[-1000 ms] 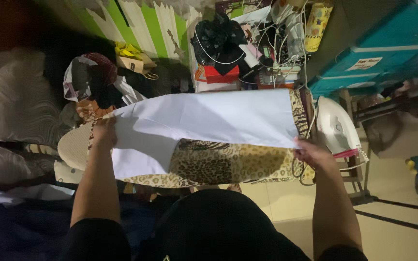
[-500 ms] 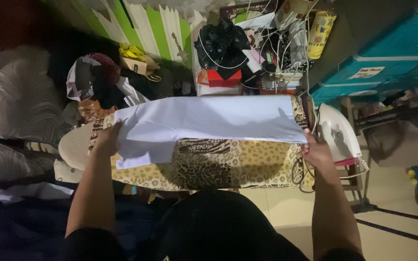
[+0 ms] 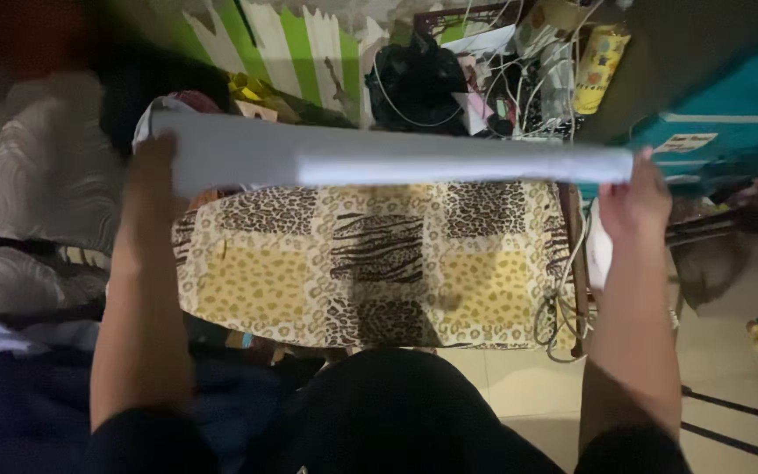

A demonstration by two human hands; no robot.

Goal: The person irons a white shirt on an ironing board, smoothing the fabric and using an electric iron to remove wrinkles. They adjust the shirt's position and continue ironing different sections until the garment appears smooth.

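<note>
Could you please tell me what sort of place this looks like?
Probably a cluttered home ironing corner: an ironing board with an animal-print cover, a white cloth stretched between both hands, and tangled cables behind.

Both arms reach forward, wide apart, left hand (image 3: 153,171) and right hand (image 3: 635,204) each closed in a grip.

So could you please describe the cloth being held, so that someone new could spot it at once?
Find the ironing board with the leopard-and-zebra patchwork cover in the middle. Stretched taut above its far edge, between the left hand and right hand, is the cloth. It is plain white, unlike the patterned cover below.
</note>
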